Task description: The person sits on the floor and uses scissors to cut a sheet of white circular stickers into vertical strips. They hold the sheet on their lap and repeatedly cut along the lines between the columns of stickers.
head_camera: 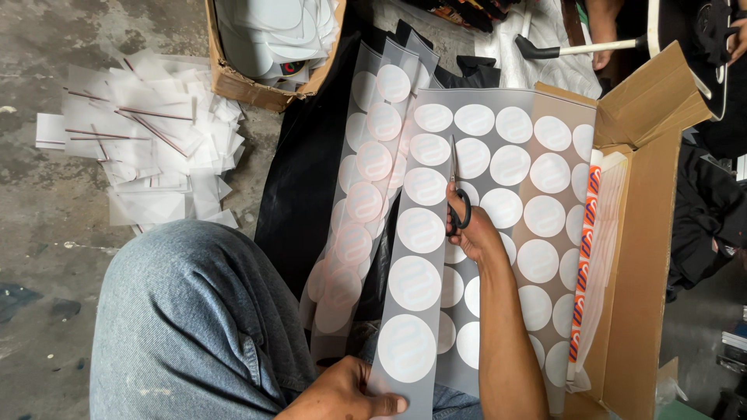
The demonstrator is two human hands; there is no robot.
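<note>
Across the lap, right hand closes its fingers in black scissors cutting a thin, floppy, likely slippery film sheet, whose near edge left hand pinches flat.

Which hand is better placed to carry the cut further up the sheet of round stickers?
Probably the right hand: it already grips the black-handled scissors, blades pointing up between two columns of circles on the sheet. The left hand is occupied pinching the near end of the cut strip.
</note>
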